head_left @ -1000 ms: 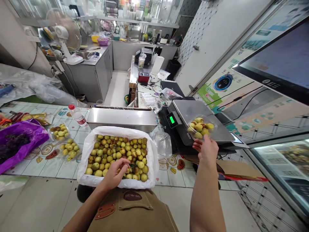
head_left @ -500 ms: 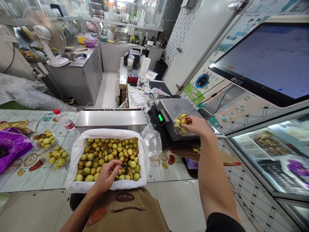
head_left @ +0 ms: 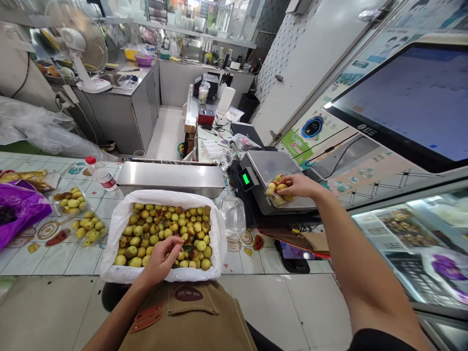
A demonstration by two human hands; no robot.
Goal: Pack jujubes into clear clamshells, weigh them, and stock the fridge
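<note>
Gently: your right hand (head_left: pixel 299 185) is clasping the light, flimsy tub (head_left: pixel 277 195) on the scale (head_left: pixel 268 163), best held by its rim; your left hand (head_left: pixel 160 261) is pinching fruit (head_left: pixel 182 255) in the box (head_left: pixel 119 222).

Clear fruit tub (head_left: pixel 274 191) on scale (head_left: pixel 271 163), fruit box (head_left: pixel 120 223)

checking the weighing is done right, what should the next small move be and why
Probably lift the right hand clear of the plastic container: its fingers rest on the jujubes in it while it sits on the scale, whose green display is lit, so the hand's pressure may skew the reading.
</note>
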